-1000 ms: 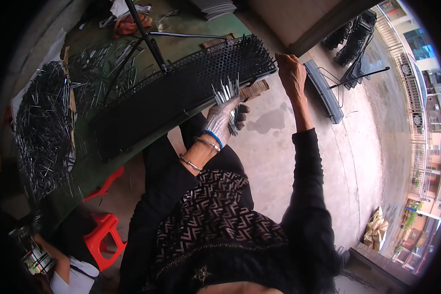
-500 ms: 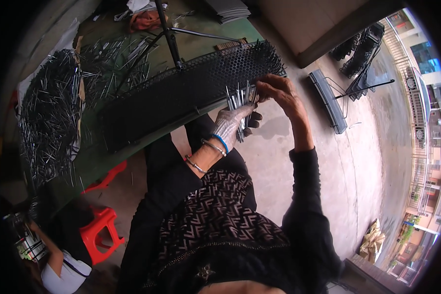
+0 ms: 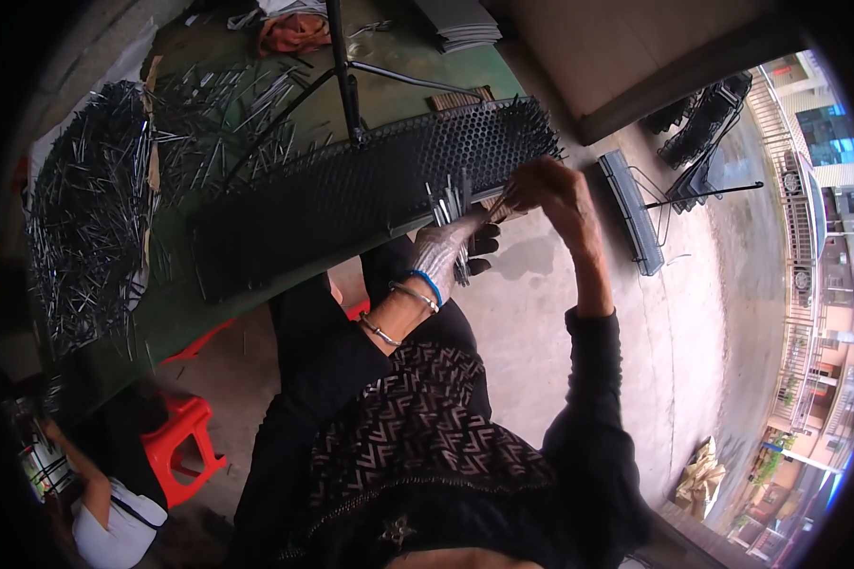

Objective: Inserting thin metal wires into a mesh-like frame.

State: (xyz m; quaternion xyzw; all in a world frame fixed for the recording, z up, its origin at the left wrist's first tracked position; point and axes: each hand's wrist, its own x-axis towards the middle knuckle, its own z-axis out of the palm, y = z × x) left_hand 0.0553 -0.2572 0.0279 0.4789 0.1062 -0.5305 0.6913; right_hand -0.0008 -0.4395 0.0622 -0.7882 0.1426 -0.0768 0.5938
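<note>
My left hand [image 3: 441,248], in a pale knitted glove with dark fingertips, is closed around a bundle of thin metal rods [image 3: 449,201]. The rods jut out above and below the grip. My bare right hand [image 3: 555,192] is close beside it with its fingers pinched together; what they hold is too small to make out. Just beyond both hands lies a long black perforated panel [image 3: 351,175] with a honeycomb of holes. Many short dark rods [image 3: 529,121] stand up from its right end.
The green table [image 3: 176,318] bears a large heap of thin rods [image 3: 90,218] at left and loose ones behind the panel. A black metal stand [image 3: 346,85] rises behind it. Red stools [image 3: 182,446] and a person in white [image 3: 114,526] are lower left. Another panel [image 3: 631,213] lies on the floor at right.
My right hand has shifted slightly right and down, its fingers drawn in and pinched near my left thumb. My left hand still grips the rods. The view has tilted a little.
</note>
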